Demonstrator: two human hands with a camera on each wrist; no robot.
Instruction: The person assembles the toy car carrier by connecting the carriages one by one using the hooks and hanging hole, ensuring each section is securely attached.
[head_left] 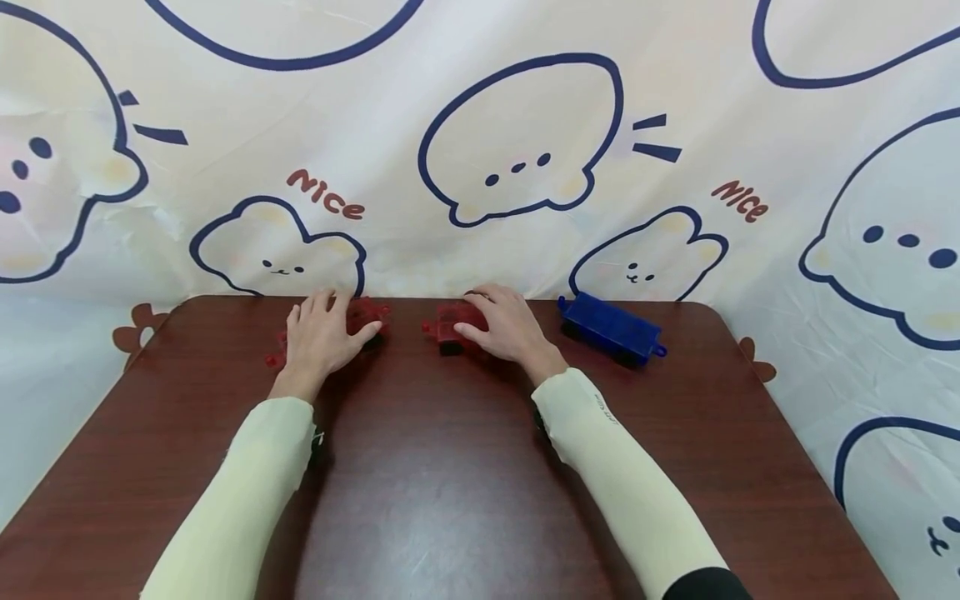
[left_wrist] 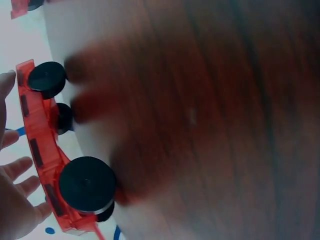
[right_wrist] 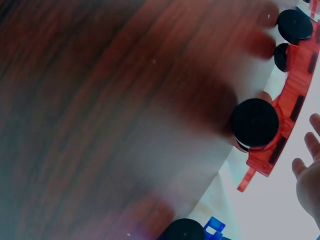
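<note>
My left hand (head_left: 318,333) spreads its fingers over a red toy train car (head_left: 365,315) at the table's far edge and hides its middle. In the left wrist view, the red car's black wheels (left_wrist: 87,184) face the table and my fingertips (left_wrist: 29,186) overlap its upper side. My right hand (head_left: 506,325) reaches over a second red toy train car (head_left: 452,321), fingers extended and thumb toward the near side. In the right wrist view, a gap shows between this car (right_wrist: 295,95) and my fingers (right_wrist: 312,145).
A blue toy wagon (head_left: 611,327) with black wheels and coupling loops stands to the right of my right hand. The brown wooden table (head_left: 435,467) ends at a pale cloth (head_left: 495,258) printed with cartoon faces.
</note>
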